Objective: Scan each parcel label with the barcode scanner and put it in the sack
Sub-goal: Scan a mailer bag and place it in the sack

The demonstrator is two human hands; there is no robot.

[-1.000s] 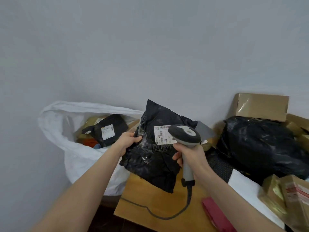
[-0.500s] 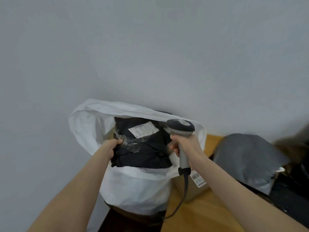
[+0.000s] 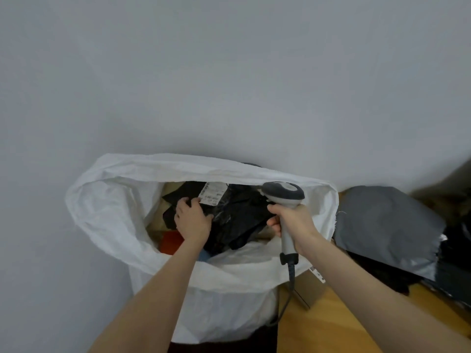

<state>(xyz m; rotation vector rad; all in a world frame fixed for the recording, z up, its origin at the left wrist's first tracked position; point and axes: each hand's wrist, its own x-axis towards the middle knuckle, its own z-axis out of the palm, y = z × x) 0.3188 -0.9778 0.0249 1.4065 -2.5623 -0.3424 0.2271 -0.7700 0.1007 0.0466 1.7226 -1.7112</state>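
Since half a second ago the black parcel (image 3: 237,220) has gone down from the sack's mouth to inside it, and my left hand (image 3: 193,220) has gone in with it. That hand lies palm down on the parcel's left part, fingers (image 3: 184,203) nearly straight and spread, thumb out to the right, pressing rather than gripping. My right hand (image 3: 293,222) is wrapped tight round the handle of the one scanner (image 3: 283,194), holding it upright over the sack's right rim, head tipped toward the parcel; its cable (image 3: 290,276) hangs down from the handle's end. Both forearms reach forward, bare.

The parcel carries one white label (image 3: 212,196), face up near its far edge; the print is too blurred to read. Beneath it in the one white sack (image 3: 114,212) lie other packets, one orange-red (image 3: 172,240). To the right, on the wooden table (image 3: 331,327), stand one cardboard box (image 3: 309,289) with a barcode sticker (image 3: 317,273), touching the sack, and one grey bag (image 3: 382,225).
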